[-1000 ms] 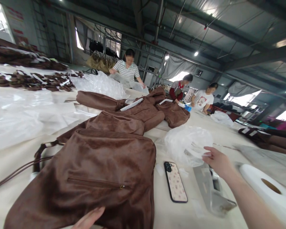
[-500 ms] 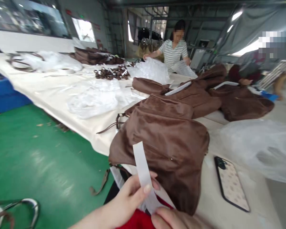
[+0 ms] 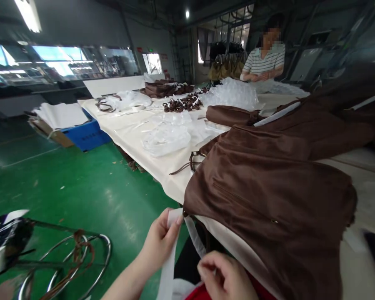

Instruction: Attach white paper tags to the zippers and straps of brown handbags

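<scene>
pinched between thumb and fingers, a white strip [image 3: 175,217] is in the left hand [image 3: 162,239], low and just left of centre in the head view; the grip is closed on it, and the strip's long end hangs below the hand toward the bottom edge. its upper end is at the near left corner of a brown bag [image 3: 265,187], though i cannot tell whether it is fastened there. the right hand [image 3: 226,275], at bottom centre, has its fingers curled loosely with the thumb near them; i cannot tell if it has hold of anything. a narrow pale band [image 3: 196,236] runs from the bag's corner down toward it.

the bag lies flat across the right half of the frame on a cream table [image 3: 128,125], its zip slanting over the front. a buckle [image 3: 194,156] and a thin cord [image 3: 181,168] stick out on its left side. more brown bags [image 3: 334,121] lie behind it at the right.

clear plastic [image 3: 167,139] is spread near the centre, with small brown pieces [image 3: 183,104] heaped beyond it. at upper right a person in a striped shirt [image 3: 265,62] stands with both hands together. a blue box [image 3: 87,135] sits on the green floor [image 3: 118,196] at left, and bent metal tubing [image 3: 108,246] fills the lower left.
</scene>
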Tool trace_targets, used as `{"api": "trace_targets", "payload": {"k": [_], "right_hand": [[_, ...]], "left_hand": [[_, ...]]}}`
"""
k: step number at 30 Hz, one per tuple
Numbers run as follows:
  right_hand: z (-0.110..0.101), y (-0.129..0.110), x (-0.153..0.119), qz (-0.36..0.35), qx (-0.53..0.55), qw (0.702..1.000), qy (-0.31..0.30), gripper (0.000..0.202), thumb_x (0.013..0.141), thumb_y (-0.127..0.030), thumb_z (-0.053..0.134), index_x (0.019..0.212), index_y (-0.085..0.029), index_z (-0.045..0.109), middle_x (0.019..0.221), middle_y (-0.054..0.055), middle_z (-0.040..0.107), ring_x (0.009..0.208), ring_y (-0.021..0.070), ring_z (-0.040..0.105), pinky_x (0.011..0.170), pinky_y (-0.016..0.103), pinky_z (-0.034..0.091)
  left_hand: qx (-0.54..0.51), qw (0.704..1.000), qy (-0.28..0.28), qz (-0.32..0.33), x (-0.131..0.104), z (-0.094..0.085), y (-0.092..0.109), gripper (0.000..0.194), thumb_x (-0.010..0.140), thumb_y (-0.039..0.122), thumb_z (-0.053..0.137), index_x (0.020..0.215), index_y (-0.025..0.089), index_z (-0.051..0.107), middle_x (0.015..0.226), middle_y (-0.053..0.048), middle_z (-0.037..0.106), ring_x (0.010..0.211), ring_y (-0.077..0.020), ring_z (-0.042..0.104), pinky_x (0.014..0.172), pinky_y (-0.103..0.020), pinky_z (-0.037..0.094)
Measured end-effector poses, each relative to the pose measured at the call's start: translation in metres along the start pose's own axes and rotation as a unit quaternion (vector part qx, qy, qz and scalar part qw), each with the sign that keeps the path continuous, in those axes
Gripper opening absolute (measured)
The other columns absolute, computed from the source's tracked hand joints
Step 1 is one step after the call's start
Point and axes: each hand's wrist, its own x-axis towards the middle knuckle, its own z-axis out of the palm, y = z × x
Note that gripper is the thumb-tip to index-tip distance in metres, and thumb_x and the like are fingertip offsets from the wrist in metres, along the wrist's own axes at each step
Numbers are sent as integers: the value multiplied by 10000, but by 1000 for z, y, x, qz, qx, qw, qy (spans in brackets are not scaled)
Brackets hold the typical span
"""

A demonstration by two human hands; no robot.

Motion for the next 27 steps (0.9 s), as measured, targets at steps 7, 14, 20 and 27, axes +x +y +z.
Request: {"api": "trace_targets", "payload": {"k": [7,14,20,27], "right_hand": [[29,12,61,148,218,964,39,677,817,-582,568,1329,-162,424,686,-19,610,373,89,434,347,193,283],[39,6,79,81,37,990,-113,339,843,-465,583,724,-176,714,595,31,647,573,174,586,522,246,397],[38,12,64,80,29,991,-102,369,827,-510,598,661,-192,681,730,54,681,734,203,635,660,259,464],[36,7,59,219,276,935,-26,474,762,-664,627,781,-192,583,511,-72,405,434,86,357,416,201,284]], "left_hand": [[85,995,-55,-25,-8,-58,-26,445,762,546,691,653,167,484,577,46,420,545,-84,339,516,-213,264],[51,992,-92,-64,-25,-71,-48,460,910,541,492,640,172,440,598,48,326,554,-83,278,505,-216,238],[141,984,-93,59,-3,-69,-25,408,960,431,452,649,169,480,664,13,435,633,-112,429,594,-222,360],[320,858,-262,304,83,-10,48,340,994,307,339,776,169,561,741,-45,600,718,-163,593,711,-272,470]]}}
